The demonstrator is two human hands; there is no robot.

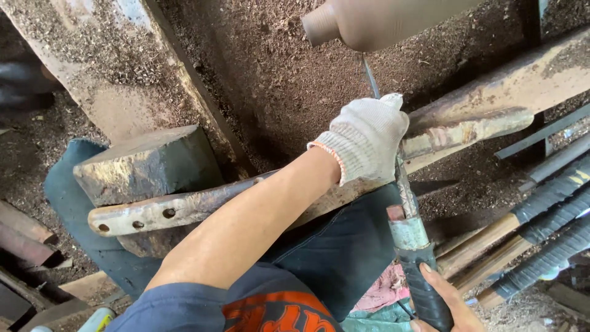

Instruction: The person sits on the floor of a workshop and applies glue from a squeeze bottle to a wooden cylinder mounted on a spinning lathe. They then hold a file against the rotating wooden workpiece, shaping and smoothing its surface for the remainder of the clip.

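Observation:
My left hand (365, 135), in a white knit glove, is closed over the shaft of a long turning chisel (407, 206) and presses it onto a rusty metal rest bar (178, 209) with holes at its left end. My bare right hand (445, 301) grips the chisel's black-wrapped handle at the bottom edge. The thin blade (370, 77) runs up to a rounded brown wooden piece (375, 21) at the top, which looks blurred. Where the tip meets the wood is hidden.
Several more tools with black-wrapped handles (547, 215) lie at the right. A heavy grey block (147, 163) sits under the bar's left end. A sawdust-covered beam (104, 67) slants at upper left. Sawdust (276, 74) covers the surface behind.

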